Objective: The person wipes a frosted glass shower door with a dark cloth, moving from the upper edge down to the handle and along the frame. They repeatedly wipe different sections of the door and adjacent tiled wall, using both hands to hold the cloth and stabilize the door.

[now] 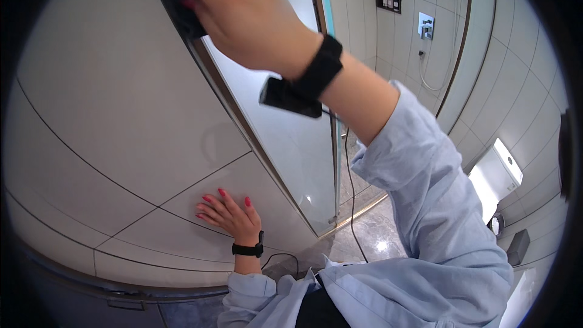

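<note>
My right hand reaches up across the top of the view. Its thumb presses against a black object at the wall's edge, beside the door frame. Most of that object and the fingertips are cut off by the picture's top edge, so its kind does not show. Lower down, my left hand lies flat with fingers spread on the pale tiled wall. It holds nothing. A black band with a small dark box and a cable sits on the right wrist. The left wrist wears a black band too.
A frosted glass panel in a dark frame stands right of the wall. Beyond it is a shower with a mixer and a niche of bottles. A white toilet stands at right. A cable hangs toward the floor.
</note>
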The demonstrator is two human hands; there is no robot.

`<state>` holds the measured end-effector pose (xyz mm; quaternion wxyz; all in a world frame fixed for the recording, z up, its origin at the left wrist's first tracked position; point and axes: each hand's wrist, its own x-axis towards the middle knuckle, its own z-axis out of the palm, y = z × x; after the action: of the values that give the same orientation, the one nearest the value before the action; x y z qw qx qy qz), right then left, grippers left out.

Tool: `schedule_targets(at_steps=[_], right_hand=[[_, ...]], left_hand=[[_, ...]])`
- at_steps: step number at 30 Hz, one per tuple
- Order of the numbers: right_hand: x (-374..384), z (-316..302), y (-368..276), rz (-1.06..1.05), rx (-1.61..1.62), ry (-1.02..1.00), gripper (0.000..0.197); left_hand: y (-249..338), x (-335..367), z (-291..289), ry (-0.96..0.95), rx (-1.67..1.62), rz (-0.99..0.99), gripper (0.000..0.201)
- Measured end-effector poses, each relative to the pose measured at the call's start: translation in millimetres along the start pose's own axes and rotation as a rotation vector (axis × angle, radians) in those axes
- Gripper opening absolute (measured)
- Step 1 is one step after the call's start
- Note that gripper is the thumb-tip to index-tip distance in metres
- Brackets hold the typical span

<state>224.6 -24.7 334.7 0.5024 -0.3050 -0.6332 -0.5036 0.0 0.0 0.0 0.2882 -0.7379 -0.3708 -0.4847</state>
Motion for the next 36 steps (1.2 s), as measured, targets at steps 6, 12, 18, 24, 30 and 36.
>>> schedule_targets(at_steps=[6,12,18,24,30,36], right_hand=[[-39,-6,-24,0.068,-0.044,-0.131,0.062],[-130,-15,-61,0.114,-0.157,-0.248,0.049],[-201,-25,-87,0.148,-0.124,-0.396,0.048],[-275,-22,-121,0.289,-0.116,-0.401,0.04],[-272,-18,-129,0.33,-0.113,-0.293,0.035],[-132,-3,-74,0.278,-0.101,-0.137,0.047]], left_hand=[[6,-11,-3,-0.011,-0.039,-0.033,0.068],[5,-12,-1,-0.013,-0.017,-0.032,0.068],[4,-8,-2,0.012,0.028,-0.017,0.066],[3,-6,-1,0.056,0.068,0.014,0.065],[2,-6,4,0.064,0.046,-0.002,0.064],[2,-9,4,0.045,0.057,-0.02,0.065]])
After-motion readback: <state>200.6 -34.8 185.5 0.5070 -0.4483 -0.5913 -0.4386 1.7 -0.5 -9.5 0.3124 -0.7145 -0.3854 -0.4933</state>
